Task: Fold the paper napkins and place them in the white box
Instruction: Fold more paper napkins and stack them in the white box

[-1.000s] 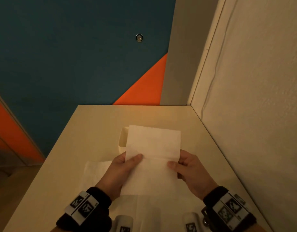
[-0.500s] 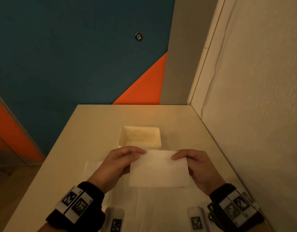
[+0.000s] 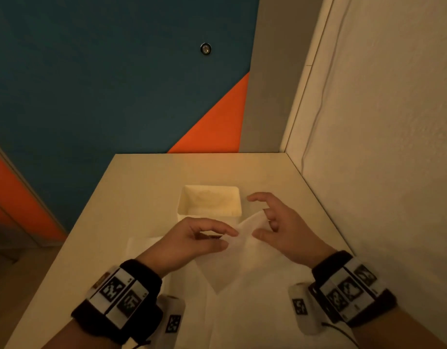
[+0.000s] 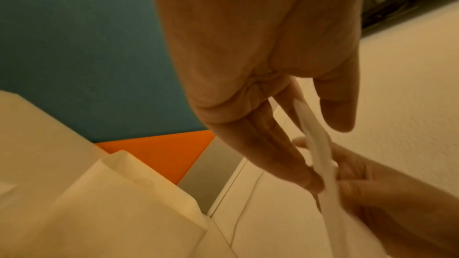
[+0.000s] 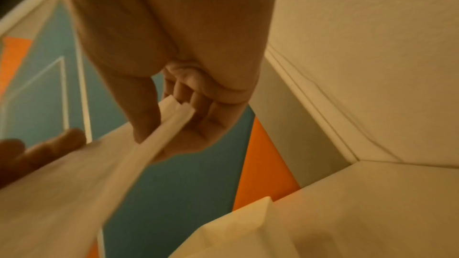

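Head view: both hands, left hand and right hand, are pinching the half-folded napkin, now turning it cornerwise before the white box.

A wide black band is worn around the left wrist, and a matching black band is worn around the right wrist. White rectangular plates are mounted on each band, and black-and-white square fiducial markers are printed on them, two on the left and about three on the right. A small orange tab is seen at the outer edge of the left band. A white rounded housing bearing another square marker is fixed to the inner side of the left wrist, and a like housing to the right. A thin dark cable is led from the right unit. Both hands are bare, and no sleeves are seen on the forearms.
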